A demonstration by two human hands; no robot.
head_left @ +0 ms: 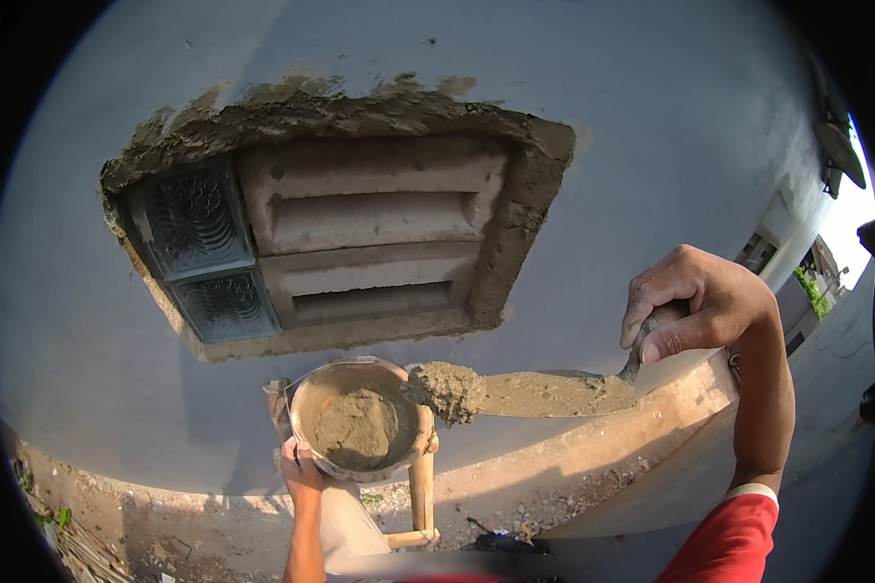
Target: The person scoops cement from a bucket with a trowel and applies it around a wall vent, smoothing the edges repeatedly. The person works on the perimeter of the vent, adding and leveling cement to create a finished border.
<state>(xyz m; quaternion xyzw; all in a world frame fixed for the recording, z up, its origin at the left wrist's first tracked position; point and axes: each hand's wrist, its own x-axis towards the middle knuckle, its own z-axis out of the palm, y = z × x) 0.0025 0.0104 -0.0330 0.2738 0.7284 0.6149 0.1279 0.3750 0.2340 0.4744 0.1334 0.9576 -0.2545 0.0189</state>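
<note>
My right hand (695, 301) is closed round the handle of a trowel (564, 394), its long blade pointing left and smeared with mortar. A lump of wet mortar (447, 392) sits at the blade's tip, by the right rim of a bucket (420, 442). Inside the bucket lies more grey-brown mortar (358, 428). My left hand (299, 463) grips the bucket's near left rim. Above is a wall opening edged with rough mortar (540, 185). Two patterned glass blocks (192, 222) fill its left side, and vent blocks with slots (379, 165) take up the rest.
A pale blue-grey wall (642, 146) surrounds the opening. Beneath the bucket stands a wooden support (422, 491). Gravelly ground (574, 486) runs along the wall's foot, with sticks (83, 549) at the lower left. A second wall (826, 389) rises at the right.
</note>
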